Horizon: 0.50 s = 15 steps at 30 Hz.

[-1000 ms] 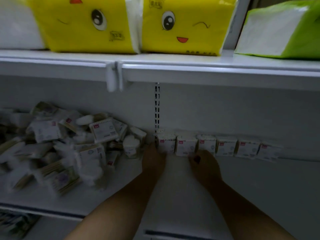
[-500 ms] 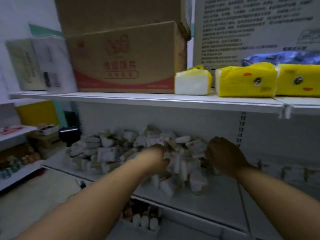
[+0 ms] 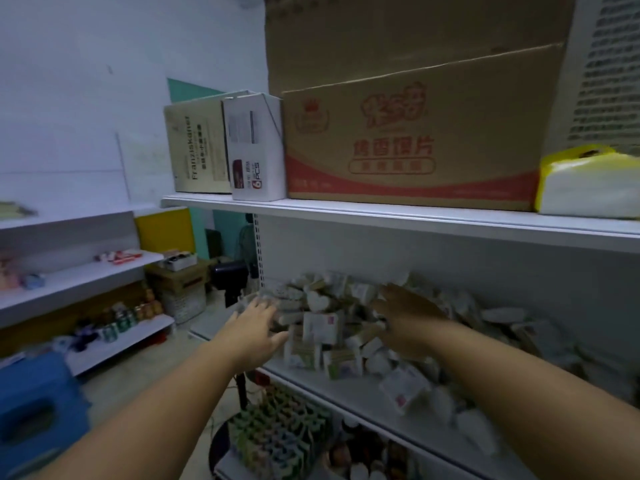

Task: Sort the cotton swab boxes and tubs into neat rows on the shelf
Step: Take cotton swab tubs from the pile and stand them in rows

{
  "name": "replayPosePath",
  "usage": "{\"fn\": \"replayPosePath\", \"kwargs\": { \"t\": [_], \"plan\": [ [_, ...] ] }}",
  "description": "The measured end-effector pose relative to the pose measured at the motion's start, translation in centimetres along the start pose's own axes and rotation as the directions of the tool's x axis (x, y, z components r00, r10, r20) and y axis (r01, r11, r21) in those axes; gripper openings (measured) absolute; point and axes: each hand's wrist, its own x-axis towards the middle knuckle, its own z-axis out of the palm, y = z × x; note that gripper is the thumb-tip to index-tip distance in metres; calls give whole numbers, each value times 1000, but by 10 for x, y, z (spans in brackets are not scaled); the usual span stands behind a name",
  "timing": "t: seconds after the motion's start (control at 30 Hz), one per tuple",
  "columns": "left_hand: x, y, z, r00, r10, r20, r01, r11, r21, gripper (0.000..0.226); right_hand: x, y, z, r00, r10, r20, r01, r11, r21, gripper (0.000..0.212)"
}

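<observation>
cotton swab boxes and tubs (image 3: 332,329) are seen heaped in a loose pile on the middle shelf (image 3: 349,388), below the upper shelf (image 3: 381,216) on which a large cardboard carton (image 3: 408,143), a white box (image 3: 254,147) and a tissue pack (image 3: 588,183) are stood. a heart-shaped tub (image 3: 317,301) is seen near the top of the pile, between the two hands. the left hand (image 3: 258,329) is held at the pile's left edge with fingers straight and spread, and nothing is gripped by it; half a second ago it was bent down into the pile. the right hand (image 3: 408,320) is stretched palm down over the right of the pile, fingers extended where they were curled before; nothing is seen to be held, and whether the packs beneath are touched cannot be told. the view has been swung left since then, so the yellow face packs are lost from sight, as is the neat row at which both hands were placed a second ago.
</observation>
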Motion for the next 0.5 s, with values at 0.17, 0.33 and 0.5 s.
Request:
{"fn": "replayPosePath", "kwargs": {
  "t": [0.17, 0.33, 0.5],
  "plan": [
    [44, -34, 12, 1000, 16, -6, -16, 1000, 26, 70, 73, 2, 22, 995, -80, -53, 80, 997, 2, 48],
    [109, -69, -9, 999, -44, -29, 45, 999, 14, 63, 138, 21, 41, 1000, 12, 23, -13, 999, 43, 62],
    [172, -75, -13, 1000, -21, -23, 21, 1000, -8, 62, 175, 36, 58, 986, 156, 52, -158, 986, 46, 60]
  ]
}}
